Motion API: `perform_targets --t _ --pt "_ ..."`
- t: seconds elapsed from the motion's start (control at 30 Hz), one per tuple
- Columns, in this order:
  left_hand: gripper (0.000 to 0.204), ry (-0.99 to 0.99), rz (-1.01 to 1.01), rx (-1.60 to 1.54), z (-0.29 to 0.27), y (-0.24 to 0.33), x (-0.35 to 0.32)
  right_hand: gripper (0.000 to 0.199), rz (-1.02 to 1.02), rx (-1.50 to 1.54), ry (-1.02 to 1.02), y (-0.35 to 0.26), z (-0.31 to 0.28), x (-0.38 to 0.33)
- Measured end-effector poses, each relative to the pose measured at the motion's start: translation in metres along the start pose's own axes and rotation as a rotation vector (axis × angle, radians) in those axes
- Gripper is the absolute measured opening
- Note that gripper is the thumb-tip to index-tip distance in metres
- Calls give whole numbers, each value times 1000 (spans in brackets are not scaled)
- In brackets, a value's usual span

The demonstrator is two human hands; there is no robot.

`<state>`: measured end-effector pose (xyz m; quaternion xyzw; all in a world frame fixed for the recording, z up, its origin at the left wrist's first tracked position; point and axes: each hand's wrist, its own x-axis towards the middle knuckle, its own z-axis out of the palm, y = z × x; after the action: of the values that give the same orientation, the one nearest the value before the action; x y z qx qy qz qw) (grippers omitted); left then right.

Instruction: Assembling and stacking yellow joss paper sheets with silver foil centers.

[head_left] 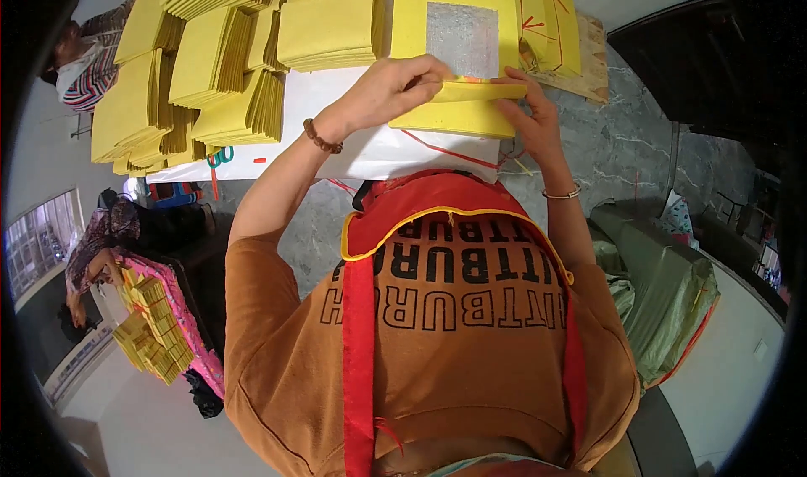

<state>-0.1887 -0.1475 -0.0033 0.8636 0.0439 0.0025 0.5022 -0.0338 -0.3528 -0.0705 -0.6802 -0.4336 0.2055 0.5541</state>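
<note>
A yellow paper sheet [458, 27] with a silver panel [462, 47] in its middle is laid on the right part of a white-covered table [370, 151], its near edge turned up into a narrow fold. The fold is pinched toward its left end between the thumb and fingers of the left hand [408, 90]; its right end is grasped by the right hand [531, 111], with the thumb held low and a fingertip above. More yellow paper [454, 122] is seen under the fold, though whether it belongs to the same sheet cannot be told. Fanned yellow stacks [218, 52] are piled to the left, and tied yellow bundles [555, 40] are set beyond the right hand. The sheet is judged to be light, thin and limp, easily creased or torn, and perhaps slick on the panel, where scuffing is likely. It is best taken by the plain yellow margins, near both ends of the fold, so that the edge is kept even
</note>
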Motion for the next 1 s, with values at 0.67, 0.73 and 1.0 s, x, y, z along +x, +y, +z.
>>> perform_targets --t 0.67,0.73,1.0 --pt "21 47 498 528 5 -6 -2 28 211 205 20 5 -7 4" --pt "15 70 469 499 7 -3 -2 34 46 342 -38 10 -13 5" --pt "13 118 275 426 7 -6 -5 45 30 14 9 -3 -1 1"
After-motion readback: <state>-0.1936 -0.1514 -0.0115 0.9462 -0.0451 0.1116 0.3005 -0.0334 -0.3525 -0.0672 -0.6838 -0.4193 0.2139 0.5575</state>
